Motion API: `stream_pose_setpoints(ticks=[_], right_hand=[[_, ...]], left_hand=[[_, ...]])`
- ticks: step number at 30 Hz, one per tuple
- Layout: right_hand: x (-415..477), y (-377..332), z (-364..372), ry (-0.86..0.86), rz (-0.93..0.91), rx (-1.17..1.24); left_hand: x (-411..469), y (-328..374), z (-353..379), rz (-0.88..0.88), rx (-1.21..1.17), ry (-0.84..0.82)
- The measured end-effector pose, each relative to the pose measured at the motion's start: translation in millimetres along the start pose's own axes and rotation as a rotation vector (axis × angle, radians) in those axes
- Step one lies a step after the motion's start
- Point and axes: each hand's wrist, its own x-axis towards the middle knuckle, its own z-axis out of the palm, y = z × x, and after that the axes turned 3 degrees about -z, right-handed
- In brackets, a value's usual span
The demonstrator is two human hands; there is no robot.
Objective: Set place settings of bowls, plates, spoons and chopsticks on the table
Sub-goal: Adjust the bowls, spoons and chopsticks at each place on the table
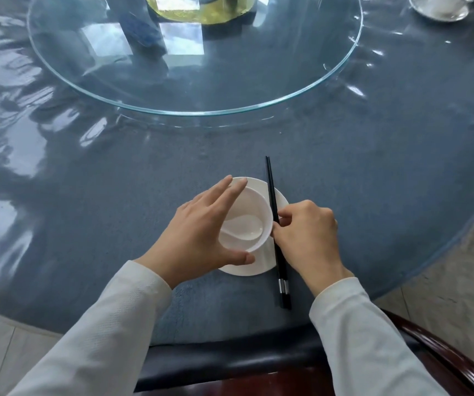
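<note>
A white plate (261, 262) lies on the blue table near its front edge. On the plate sits a white bowl (261, 208) with a white spoon (243, 228) lying inside. My left hand (198, 232) spreads over the bowl's left side, fingers apart, thumb touching the plate's near rim. A pair of black chopsticks (271, 192) lies across the plate's right edge, tips pointing away from me, silver bands near the handle end. My right hand (307, 235) pinches the chopsticks at their middle.
A large round glass turntable (258, 108) covers the table's centre. Another white cup and saucer (441, 8) stand at the far right. A dark wooden chair (441, 347) with a dark cushion sits below the table's front edge. A clear film covers the blue tablecloth (373, 167).
</note>
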Motion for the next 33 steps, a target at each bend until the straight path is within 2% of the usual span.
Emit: stream_pose_setpoints(ticks=[5, 9, 11, 13, 15, 16, 19, 23, 29, 33], right_hand=[[-2, 0, -3, -0.007, -0.016, 0.02], [-3, 2, -6, -0.04, 0.006, 0.069], [-2, 6, -11, -0.02, 0.043, 0.131], [1, 13, -17, 0.039, 0.092, 0.199], [3, 20, -24, 0.076, 0.148, 0.246], [4, 23, -26, 0.066, 0.176, 0.259], [7, 30, -21, -0.036, 0.246, 0.297], [10, 28, -9, -0.141, 0.285, 0.352], [13, 33, 1, -0.111, 0.282, 0.386], [12, 34, 4, -0.082, 0.255, 0.349]], left_hand=[[2, 4, -1, -0.002, -0.018, 0.001], [3, 7, -3, -0.032, 0.053, -0.02], [1, 3, -8, -0.071, -0.013, 0.098], [-4, -10, -12, -0.151, -0.172, 0.346], [-13, -30, -14, -0.324, -0.355, 0.543], [-18, -39, -14, -0.43, -0.435, 0.575], [-30, -58, -2, -0.652, -0.572, 0.445], [-35, -57, 16, -0.681, -0.7, 0.184], [-27, -46, 22, -0.687, -0.813, 0.193], [-29, -44, 23, -0.617, -0.805, 0.214]])
